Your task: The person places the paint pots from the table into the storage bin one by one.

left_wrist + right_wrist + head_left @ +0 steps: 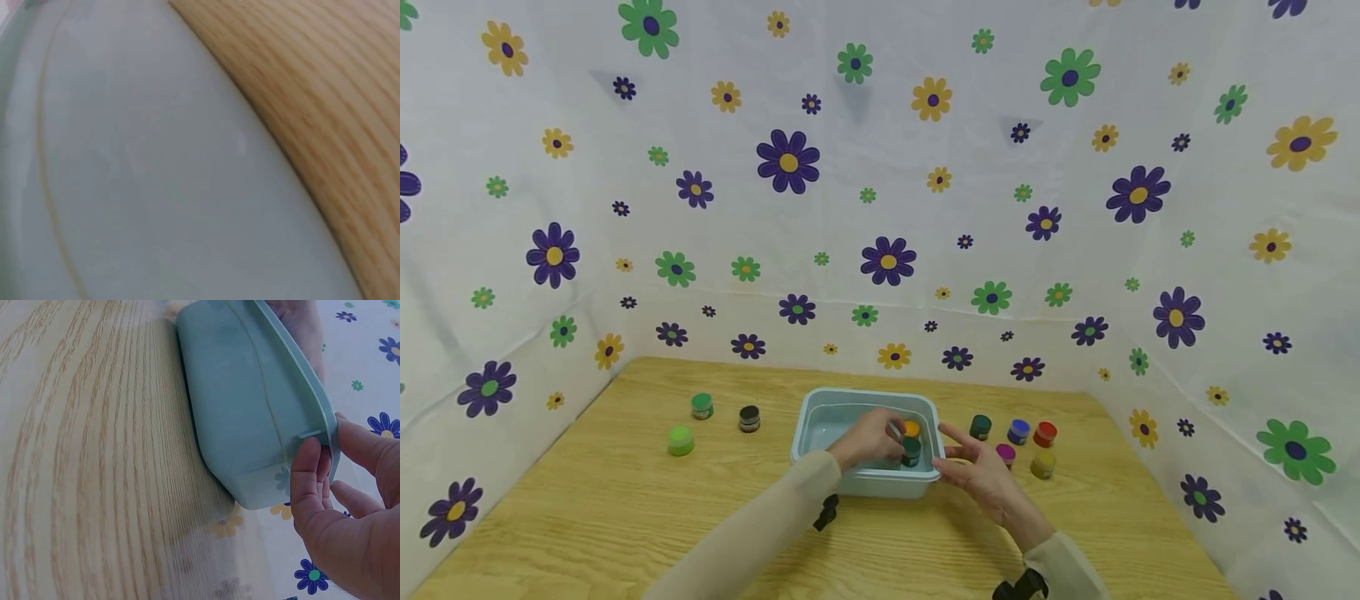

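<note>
A light blue plastic tub [865,483] stands on the wooden table. Inside its right part, my left hand [868,437] grips a small paint jar with a dark green lid [911,450]. Behind that jar is another with an orange lid [912,427], partly hidden. My right hand [981,477] holds the tub's right end by the rim. In the right wrist view, the right hand [350,512] has its digits on both sides of the rim [315,394]. The left wrist view shows only the tub's wall [169,162] close up, with no fingers.
Right of the tub are jars with dark green [981,427], blue [1018,431], red [1045,433], magenta [1006,454] and yellow [1042,462] lids. To its left stand green [702,406], light green [681,440] and black [749,418] ones. Flowered cloth [865,225] hangs behind.
</note>
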A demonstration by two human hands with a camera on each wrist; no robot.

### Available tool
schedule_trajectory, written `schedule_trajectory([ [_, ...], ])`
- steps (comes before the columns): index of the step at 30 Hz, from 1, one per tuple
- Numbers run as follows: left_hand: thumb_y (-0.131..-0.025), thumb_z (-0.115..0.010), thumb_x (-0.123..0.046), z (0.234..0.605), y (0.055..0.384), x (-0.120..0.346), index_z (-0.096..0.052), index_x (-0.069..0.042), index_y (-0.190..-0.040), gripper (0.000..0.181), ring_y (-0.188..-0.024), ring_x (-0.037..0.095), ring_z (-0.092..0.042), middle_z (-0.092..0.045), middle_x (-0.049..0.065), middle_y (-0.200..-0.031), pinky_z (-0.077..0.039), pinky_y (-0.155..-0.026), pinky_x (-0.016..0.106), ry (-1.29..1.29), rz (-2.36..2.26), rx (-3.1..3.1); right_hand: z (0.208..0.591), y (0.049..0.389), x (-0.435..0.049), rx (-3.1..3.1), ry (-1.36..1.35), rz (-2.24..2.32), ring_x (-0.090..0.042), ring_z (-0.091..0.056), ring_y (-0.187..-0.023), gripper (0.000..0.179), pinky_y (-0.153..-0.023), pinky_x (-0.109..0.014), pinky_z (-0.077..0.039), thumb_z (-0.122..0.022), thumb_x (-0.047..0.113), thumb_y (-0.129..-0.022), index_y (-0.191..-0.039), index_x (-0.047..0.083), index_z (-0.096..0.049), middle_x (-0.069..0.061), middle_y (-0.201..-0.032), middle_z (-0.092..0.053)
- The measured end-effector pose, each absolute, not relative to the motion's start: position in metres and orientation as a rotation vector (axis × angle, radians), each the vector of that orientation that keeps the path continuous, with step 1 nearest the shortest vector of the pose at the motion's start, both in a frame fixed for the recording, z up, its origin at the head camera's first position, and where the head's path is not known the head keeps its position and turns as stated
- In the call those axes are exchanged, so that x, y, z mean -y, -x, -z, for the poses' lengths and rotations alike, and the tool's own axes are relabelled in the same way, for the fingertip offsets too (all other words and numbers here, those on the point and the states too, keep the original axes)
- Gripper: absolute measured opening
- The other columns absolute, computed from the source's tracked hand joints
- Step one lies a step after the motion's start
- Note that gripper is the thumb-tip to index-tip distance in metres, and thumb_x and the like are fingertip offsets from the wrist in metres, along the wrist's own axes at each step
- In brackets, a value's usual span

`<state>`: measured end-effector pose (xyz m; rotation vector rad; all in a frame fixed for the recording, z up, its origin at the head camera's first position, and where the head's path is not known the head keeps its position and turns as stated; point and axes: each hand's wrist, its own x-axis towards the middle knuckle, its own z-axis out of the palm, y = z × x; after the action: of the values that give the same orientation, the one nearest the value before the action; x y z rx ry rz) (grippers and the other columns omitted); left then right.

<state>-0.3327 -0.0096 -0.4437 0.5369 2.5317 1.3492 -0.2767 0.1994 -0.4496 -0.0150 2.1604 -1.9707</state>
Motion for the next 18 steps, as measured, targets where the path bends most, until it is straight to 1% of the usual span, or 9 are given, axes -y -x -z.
schedule_trajectory([
  [5, -0.084, -0.068, 0.006, 0.444, 0.335, 0.016, -0.065, 0.010, -0.108, 0.025, -0.078, 0.021, -0.068, -0.068, 0.014, -0.094, -0.061, -0.070, 0.031, -0.550, -1.439, -2.472, 0.447, 0.276, -0.199, -2.150, 0.009, 1.968, -0.020, -0.060, -0.094, 0.068, -0.089, -0.034, -0.058, -0.075, 0.016, -0.086, -0.147, 0.013, -0.045, -0.024, -0.127, -0.049],
  [8, -0.088, -0.066, 0.001, 0.441, 0.335, 0.020, -0.066, 0.010, -0.107, 0.021, -0.076, 0.024, -0.070, -0.068, 0.016, -0.094, -0.062, -0.069, 0.032, -0.561, -1.488, -2.425, 0.447, 0.276, -0.200, -2.140, 0.005, 1.970, -0.019, -0.060, -0.094, 0.068, -0.088, -0.033, -0.058, -0.074, 0.015, -0.087, -0.148, 0.013, -0.044, -0.025, -0.128, -0.048],
  [11, -0.092, -0.065, -0.007, 0.437, 0.336, 0.026, -0.069, 0.007, -0.104, 0.019, -0.072, 0.023, -0.069, -0.069, 0.020, -0.096, -0.062, -0.066, 0.033, -0.592, -1.528, -2.385, 0.447, 0.276, -0.200, -2.139, -0.006, 1.976, -0.019, -0.060, -0.094, 0.066, -0.087, -0.031, -0.058, -0.073, 0.012, -0.088, -0.148, 0.013, -0.044, -0.024, -0.127, -0.048],
  [13, -0.094, -0.065, -0.013, 0.433, 0.336, 0.031, -0.071, 0.003, -0.101, 0.019, -0.068, 0.019, -0.067, -0.069, 0.023, -0.096, -0.061, -0.063, 0.032, -0.622, -1.539, -2.385, 0.447, 0.276, -0.201, -2.142, -0.007, 1.982, -0.019, -0.060, -0.094, 0.065, -0.086, -0.030, -0.058, -0.072, 0.011, -0.089, -0.148, 0.013, -0.044, -0.023, -0.126, -0.049],
  [16, -0.095, -0.064, -0.016, 0.428, 0.336, 0.042, -0.073, -0.002, -0.095, 0.017, -0.062, 0.019, -0.062, -0.069, 0.026, -0.090, -0.057, -0.055, 0.033, -0.666, -1.544, -2.420, 0.447, 0.275, -0.202, -2.134, 0.014, 1.983, -0.019, -0.060, -0.094, 0.066, -0.087, -0.030, -0.058, -0.072, 0.012, -0.089, -0.148, 0.013, -0.043, -0.022, -0.125, -0.049],
  [18, -0.096, -0.063, -0.018, 0.426, 0.336, 0.049, -0.073, -0.006, -0.092, 0.016, -0.060, 0.021, -0.060, -0.068, 0.023, -0.084, -0.053, -0.051, 0.031, -0.681, -1.523, -2.457, 0.447, 0.275, -0.203, -2.131, 0.031, 1.973, -0.019, -0.061, -0.094, 0.067, -0.088, -0.031, -0.058, -0.072, 0.013, -0.089, -0.149, 0.013, -0.042, -0.022, -0.125, -0.050],
])
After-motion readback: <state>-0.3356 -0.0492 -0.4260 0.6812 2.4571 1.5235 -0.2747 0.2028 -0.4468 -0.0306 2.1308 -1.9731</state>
